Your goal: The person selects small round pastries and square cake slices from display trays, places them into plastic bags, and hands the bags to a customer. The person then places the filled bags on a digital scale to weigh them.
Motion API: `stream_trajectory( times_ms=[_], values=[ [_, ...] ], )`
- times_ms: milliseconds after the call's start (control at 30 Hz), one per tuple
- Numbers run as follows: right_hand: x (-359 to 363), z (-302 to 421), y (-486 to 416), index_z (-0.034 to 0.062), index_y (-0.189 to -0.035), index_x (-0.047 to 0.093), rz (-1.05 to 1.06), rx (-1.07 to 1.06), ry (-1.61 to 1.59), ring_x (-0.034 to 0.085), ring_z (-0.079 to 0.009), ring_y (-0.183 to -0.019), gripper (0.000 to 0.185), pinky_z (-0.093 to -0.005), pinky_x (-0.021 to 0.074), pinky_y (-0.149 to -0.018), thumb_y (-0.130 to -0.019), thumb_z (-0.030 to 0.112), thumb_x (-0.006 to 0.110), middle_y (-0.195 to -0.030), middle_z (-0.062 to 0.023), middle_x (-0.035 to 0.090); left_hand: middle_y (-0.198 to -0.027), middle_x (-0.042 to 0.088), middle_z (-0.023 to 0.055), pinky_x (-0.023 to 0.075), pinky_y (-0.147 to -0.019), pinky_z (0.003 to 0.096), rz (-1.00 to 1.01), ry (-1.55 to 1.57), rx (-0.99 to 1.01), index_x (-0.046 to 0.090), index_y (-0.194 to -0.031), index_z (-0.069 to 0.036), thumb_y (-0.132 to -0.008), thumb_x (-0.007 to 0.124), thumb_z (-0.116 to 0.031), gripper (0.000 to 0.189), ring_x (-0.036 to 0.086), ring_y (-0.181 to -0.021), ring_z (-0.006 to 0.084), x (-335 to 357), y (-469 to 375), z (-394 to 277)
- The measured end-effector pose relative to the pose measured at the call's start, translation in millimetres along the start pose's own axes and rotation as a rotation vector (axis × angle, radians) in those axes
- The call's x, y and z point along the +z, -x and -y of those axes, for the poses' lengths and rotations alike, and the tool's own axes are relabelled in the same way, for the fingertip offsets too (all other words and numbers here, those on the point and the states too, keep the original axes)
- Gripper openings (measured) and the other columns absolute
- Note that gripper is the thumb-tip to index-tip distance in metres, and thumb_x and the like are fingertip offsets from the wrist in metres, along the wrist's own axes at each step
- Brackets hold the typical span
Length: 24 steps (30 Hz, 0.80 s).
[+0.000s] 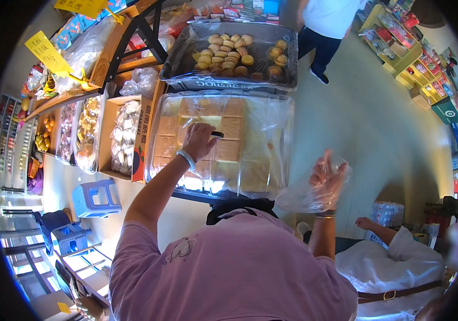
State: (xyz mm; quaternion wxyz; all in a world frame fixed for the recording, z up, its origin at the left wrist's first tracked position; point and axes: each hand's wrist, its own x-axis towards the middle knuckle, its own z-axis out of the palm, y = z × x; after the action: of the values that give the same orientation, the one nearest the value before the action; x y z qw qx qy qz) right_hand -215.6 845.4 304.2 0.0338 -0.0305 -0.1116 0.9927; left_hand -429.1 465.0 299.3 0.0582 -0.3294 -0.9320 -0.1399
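My left hand (200,141) grips the small black handle (217,134) on a clear plastic cover (267,116). Beneath that cover, a tray holds square brown-topped cakes (228,150) in rows on the left and middle, and a pale yellow surface on the right, blurred by the plastic. To the right of the tray, over the floor, my right hand (328,182) is raised with its fingers apart. A thin clear plastic bag (301,199) covers the right hand loosely like a glove and hangs toward the tray's corner.
Beyond the cover stands a black crate (267,60) of small round pastries (227,54). An orange carton (134,136) of wrapped pieces sits left. Blue plastic stools (95,198) are lower left. One person (325,24) stands ahead; another in white (389,261) is close at right.
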Motion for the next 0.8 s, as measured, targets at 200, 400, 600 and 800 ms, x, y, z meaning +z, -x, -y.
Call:
stream_trajectory(
  times_ms=[200, 400, 600, 800],
  values=[
    [-14, 14, 0, 0.0112, -0.135, 0.053, -0.182, 0.012, 0.019, 0.038, -0.0098, -0.054, 0.072, -0.0238, 0.0319, -0.046, -0.095, 0.069, 0.037, -0.095, -0.0074, 0.064, -0.074, 0.067, 0.0133, 0.0496, -0.073, 0.0456, 0.236, 0.018, -0.054, 0.066, -0.078, -0.006, -0.089, 0.066, -0.041, 0.037, 0.065, -0.075, 0.0324, 13, -25, 5],
    [-22, 11, 3, 0.0147, -0.129, 0.059, -0.24, -0.002, 0.097, 0.036, -0.0068, -0.055, 0.069, -0.0216, 0.0308, -0.047, -0.092, 0.07, 0.043, -0.093, 0.0003, 0.064, -0.066, 0.063, 0.0149, 0.0481, -0.058, 0.0395, 0.209, 0.242, -0.139, 0.064, -0.075, -0.003, -0.086, 0.072, -0.038, 0.037, 0.061, -0.059, 0.0287, 13, -36, 20],
    [-33, -4, 8, 0.0131, -0.125, 0.06, -0.18, -0.007, 0.076, 0.036, -0.0068, -0.054, 0.067, -0.0222, 0.0307, -0.047, -0.093, 0.07, 0.042, -0.093, 0.0001, 0.064, -0.064, 0.062, 0.0142, 0.0481, -0.057, 0.0375, 0.183, 0.345, -0.194, 0.066, -0.078, -0.002, -0.084, 0.073, -0.04, 0.04, 0.06, -0.057, 0.0251, -12, -43, 33],
    [-55, -6, 14, 0.0109, -0.123, 0.059, -0.215, 0.018, 0.04, 0.039, -0.0092, -0.054, 0.064, -0.023, 0.0316, -0.047, -0.094, 0.066, 0.046, -0.093, -0.0012, 0.062, -0.063, 0.059, 0.0065, 0.0449, -0.057, 0.0308, 0.2, 0.515, -0.203, 0.067, -0.079, -0.001, -0.087, 0.073, -0.03, 0.03, 0.053, -0.058, 0.0133, -38, -42, 59]
  ],
)
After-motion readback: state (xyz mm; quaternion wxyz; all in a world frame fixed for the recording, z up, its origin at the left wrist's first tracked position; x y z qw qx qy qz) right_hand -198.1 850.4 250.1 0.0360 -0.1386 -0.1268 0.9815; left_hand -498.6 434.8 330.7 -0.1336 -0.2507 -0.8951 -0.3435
